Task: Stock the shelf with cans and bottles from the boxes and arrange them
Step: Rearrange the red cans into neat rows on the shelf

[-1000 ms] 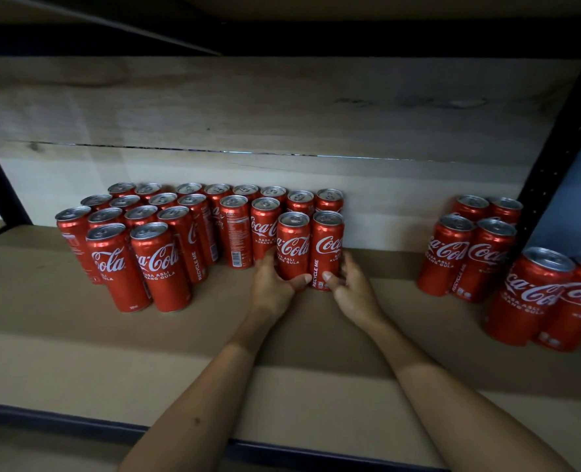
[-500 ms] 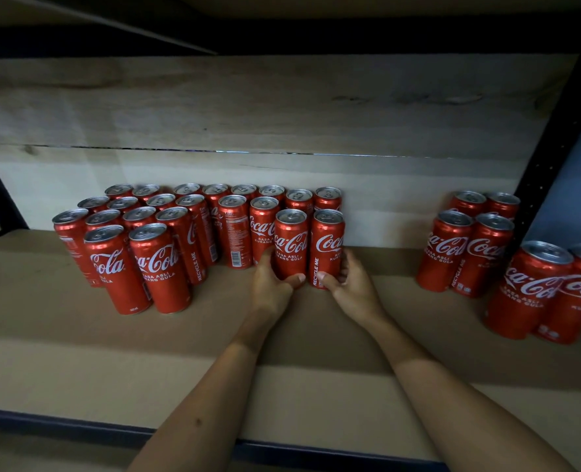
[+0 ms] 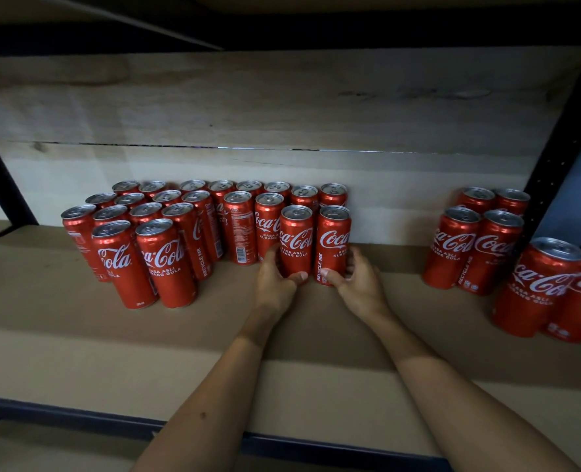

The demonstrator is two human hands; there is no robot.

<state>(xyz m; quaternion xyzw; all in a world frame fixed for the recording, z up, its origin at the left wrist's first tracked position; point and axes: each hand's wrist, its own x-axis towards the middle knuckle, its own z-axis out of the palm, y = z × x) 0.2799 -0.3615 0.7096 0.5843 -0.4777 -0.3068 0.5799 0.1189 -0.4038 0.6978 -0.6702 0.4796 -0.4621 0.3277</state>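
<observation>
here both forearms reach in over the shelf [image 3: 78,335] board. the left hand [image 3: 275,284] wraps the base of 1 upright coca-cola can [image 3: 296,243], thumb across its front; the right hand [image 3: 359,284] wraps the base of the neighbouring can [image 3: 333,243], fingers curled behind it. the 2 cans stand side by side, touching, at the right end of the main block of cans [image 3: 166,233] near the back wall. a smaller group of cans [image 3: 480,247] stands well apart to the right. since 1 second ago the hands keep the same clasp and the 2 cans sit slightly closer to the block.
</observation>
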